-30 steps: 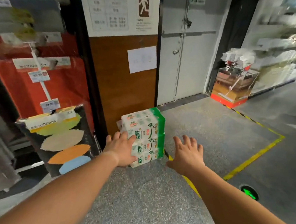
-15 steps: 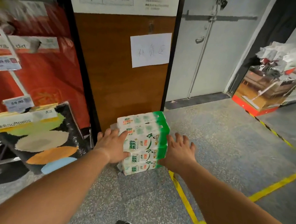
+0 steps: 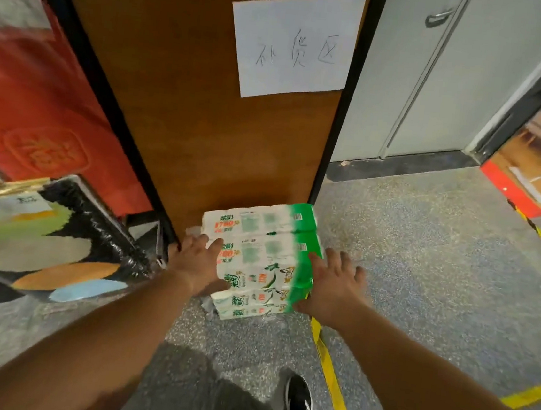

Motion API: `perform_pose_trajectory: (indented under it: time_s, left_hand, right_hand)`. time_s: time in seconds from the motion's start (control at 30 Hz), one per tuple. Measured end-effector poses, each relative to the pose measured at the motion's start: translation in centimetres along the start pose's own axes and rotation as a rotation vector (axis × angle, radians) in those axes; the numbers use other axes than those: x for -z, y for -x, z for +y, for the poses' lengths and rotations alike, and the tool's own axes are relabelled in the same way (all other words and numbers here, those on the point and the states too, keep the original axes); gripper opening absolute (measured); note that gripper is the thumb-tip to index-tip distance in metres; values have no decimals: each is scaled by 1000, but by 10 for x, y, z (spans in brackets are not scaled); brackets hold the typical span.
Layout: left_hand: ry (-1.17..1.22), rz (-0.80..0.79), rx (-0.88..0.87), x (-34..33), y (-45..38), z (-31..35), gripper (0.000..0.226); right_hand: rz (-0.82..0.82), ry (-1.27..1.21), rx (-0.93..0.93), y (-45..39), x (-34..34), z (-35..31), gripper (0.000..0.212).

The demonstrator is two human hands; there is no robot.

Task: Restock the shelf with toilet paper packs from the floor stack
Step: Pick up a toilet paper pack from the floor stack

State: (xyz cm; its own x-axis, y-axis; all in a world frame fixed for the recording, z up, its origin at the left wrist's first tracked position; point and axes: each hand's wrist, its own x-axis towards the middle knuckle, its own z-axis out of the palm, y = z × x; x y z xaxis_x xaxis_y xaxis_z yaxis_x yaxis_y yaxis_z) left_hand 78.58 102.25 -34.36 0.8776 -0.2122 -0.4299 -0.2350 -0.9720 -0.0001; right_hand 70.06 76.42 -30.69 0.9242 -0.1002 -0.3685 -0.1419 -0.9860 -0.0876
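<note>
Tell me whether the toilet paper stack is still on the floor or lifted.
On the floor: the stack rests on the speckled floor against the wooden panel, with the left hand and right hand pressed to its sides.

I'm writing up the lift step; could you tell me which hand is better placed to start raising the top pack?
Probably neither alone: the left hand presses the white end of the pack stack and the right hand the green end.

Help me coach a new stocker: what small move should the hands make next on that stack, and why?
Probably press both palms inward and lift the top packs. The left hand and right hand already flank the toilet paper stack on the floor, fingers spread against its sides, so squeezing gives grip before raising.
</note>
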Motion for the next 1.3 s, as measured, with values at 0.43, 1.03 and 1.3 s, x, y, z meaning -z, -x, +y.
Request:
perform_pose_trajectory:
  time_s: [0.43,1.03,1.3]
  left_hand:
    - [-86,-147,101,-118,-218,12,129]
    - [-114,-93,30,-193,-264,20,142]
    - [-56,-53,15,-189,-260,13,127]
  right_hand:
    - [-229,106,196,-291,-134,35,121]
    - [-167,299,397,-347,-208,48,139]
    - [-170,242,370,-344,-197,39,129]
